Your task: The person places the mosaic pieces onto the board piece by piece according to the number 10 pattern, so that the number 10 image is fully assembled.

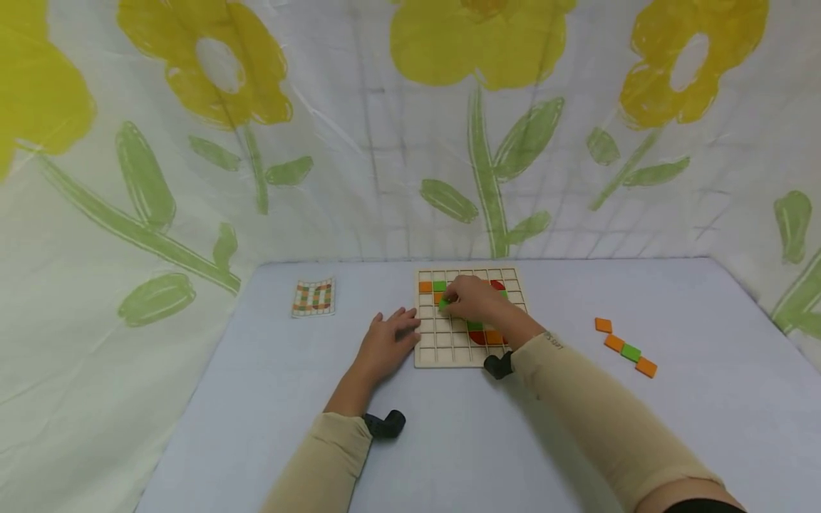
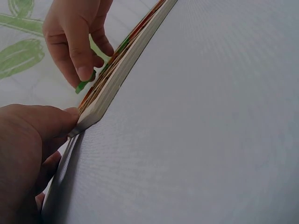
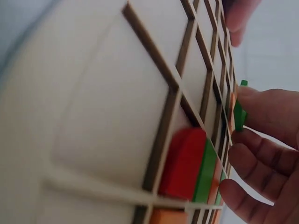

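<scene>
A pale wooden grid board lies on the table, partly filled with orange, green and red pieces. Over its upper left cells, my right hand pinches a green tile between thumb and fingertips. Part of the board is hidden beneath that hand. My left hand rests against the board's left edge, its fingers extended; in the left wrist view the thumb touches the board's corner. Close by in the right wrist view are a red rounded piece and a green piece set in cells.
Right of the board, several loose tiles lie in a slanting row, including an orange tile and a green one. A small pattern card lies at the back left. Behind the table hangs a flower-painted sheet.
</scene>
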The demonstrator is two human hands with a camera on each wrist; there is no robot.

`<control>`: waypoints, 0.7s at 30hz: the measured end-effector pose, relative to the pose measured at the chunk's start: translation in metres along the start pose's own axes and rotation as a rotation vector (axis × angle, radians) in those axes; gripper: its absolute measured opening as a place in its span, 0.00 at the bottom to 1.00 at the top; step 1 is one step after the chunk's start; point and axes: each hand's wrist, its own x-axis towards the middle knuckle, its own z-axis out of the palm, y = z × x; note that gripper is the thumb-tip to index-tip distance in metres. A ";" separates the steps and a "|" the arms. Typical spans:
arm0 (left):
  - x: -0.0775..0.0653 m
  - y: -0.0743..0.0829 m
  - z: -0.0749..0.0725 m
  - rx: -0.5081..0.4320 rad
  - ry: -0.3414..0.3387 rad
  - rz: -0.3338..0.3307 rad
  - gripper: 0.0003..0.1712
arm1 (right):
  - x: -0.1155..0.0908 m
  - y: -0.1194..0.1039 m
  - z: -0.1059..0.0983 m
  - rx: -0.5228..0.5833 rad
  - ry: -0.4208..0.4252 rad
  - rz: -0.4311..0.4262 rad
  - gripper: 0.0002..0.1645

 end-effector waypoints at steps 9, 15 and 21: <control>-0.001 0.002 0.000 0.003 -0.010 -0.015 0.19 | -0.002 -0.009 0.005 -0.046 -0.005 0.060 0.18; 0.000 0.002 0.000 0.007 0.000 -0.013 0.19 | -0.003 -0.009 0.006 -0.036 0.003 0.047 0.14; 0.000 0.001 0.001 -0.001 -0.008 -0.016 0.19 | -0.003 -0.007 0.008 -0.040 0.003 0.062 0.14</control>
